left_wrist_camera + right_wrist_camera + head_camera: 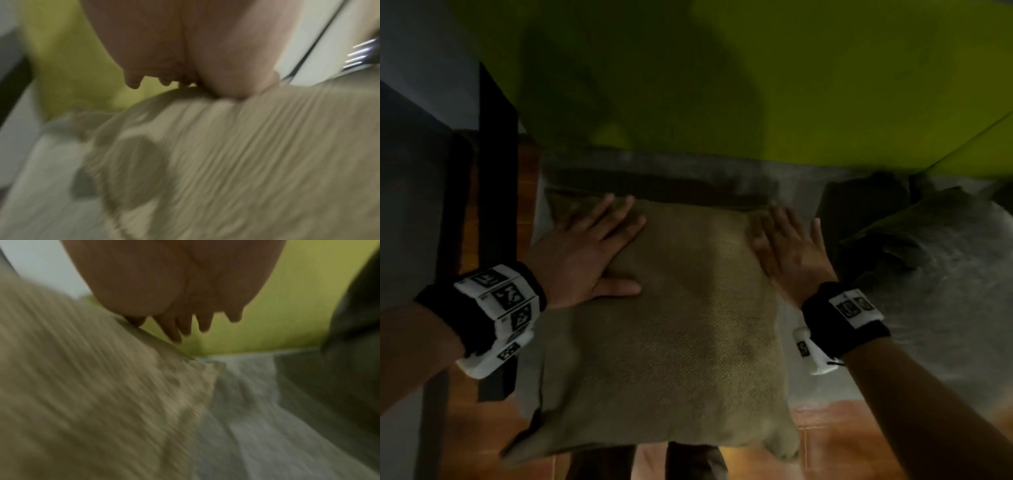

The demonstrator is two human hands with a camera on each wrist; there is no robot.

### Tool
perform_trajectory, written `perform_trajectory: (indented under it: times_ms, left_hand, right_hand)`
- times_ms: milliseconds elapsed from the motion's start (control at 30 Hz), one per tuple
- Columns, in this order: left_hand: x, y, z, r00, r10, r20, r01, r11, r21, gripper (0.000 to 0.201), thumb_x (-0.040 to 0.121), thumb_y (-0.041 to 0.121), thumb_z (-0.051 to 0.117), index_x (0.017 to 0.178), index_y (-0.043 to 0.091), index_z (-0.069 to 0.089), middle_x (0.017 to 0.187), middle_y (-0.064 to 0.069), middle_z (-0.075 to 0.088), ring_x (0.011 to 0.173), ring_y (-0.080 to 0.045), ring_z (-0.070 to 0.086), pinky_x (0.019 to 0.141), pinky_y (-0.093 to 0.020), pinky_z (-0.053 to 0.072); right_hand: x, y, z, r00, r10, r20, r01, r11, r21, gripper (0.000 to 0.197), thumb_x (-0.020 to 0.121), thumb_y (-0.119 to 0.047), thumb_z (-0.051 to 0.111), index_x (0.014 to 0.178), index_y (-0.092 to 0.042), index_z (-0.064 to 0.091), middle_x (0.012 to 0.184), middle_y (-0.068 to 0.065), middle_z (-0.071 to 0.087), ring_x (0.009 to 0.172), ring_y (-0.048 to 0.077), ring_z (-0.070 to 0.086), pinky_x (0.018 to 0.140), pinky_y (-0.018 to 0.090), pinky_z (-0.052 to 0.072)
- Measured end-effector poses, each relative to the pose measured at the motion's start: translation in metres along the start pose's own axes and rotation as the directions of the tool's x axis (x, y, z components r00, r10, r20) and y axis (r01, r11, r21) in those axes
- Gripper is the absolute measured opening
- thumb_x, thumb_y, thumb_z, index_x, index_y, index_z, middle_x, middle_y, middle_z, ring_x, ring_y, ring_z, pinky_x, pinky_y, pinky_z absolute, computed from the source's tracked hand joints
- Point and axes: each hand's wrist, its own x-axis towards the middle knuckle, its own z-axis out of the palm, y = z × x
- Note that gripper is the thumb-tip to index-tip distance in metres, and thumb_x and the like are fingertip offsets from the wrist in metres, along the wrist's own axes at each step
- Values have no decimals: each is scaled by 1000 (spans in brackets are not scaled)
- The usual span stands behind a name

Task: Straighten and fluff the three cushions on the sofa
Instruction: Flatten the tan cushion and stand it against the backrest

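Note:
A tan woven cushion (671,325) lies flat on the grey sofa seat (945,308), its near edge hanging over the front. My left hand (592,250) presses flat on its far left part, fingers straight and spread. My right hand (787,246) lies flat along its far right edge. Both wrist views are blurred: the left hand (185,48) rests on the cushion (246,154), and the right hand (174,288) hovers at the cushion's (82,386) edge. A darker olive cushion (866,212) sits crumpled to the right, also seen as a dark cushion (349,353).
A lime-green wall (791,85) rises behind the sofa. A dark upright frame (496,171) stands at the left. Orange-brown tiled floor (842,445) shows below the seat's front edge, with my legs (647,462) against it.

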Motion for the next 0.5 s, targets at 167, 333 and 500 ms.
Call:
perform_trajectory:
  times_ms: [167,333,500]
  left_hand:
    - [-49,45,18,949,210,-236,-216,976,-2,67,99,61,21,159,39,1,168,-2,-13,155,-31,-7,120,-57,9]
    - [-46,39,67,985,-149,-85,115,941,-318,88,76,93,19,150,58,-13,163,9,-29,152,-31,-21,120,-62,12]
    - [-28,26,68,942,-328,64,299,738,-605,106,60,98,40,144,66,-17,164,16,-23,154,-18,-9,124,-51,11]
  right_hand:
    - [-54,-22,0,813,-556,-172,565,825,1,68,103,-58,31,161,-23,21,170,11,13,156,38,9,119,68,18]
    - [-36,-11,55,893,-432,125,423,901,94,73,94,-79,14,156,-50,-12,168,-5,-25,155,33,-20,120,69,7]
    - [-2,13,51,941,-249,227,171,934,314,80,87,-83,33,151,-62,-12,169,-8,-19,156,27,-10,124,57,1]
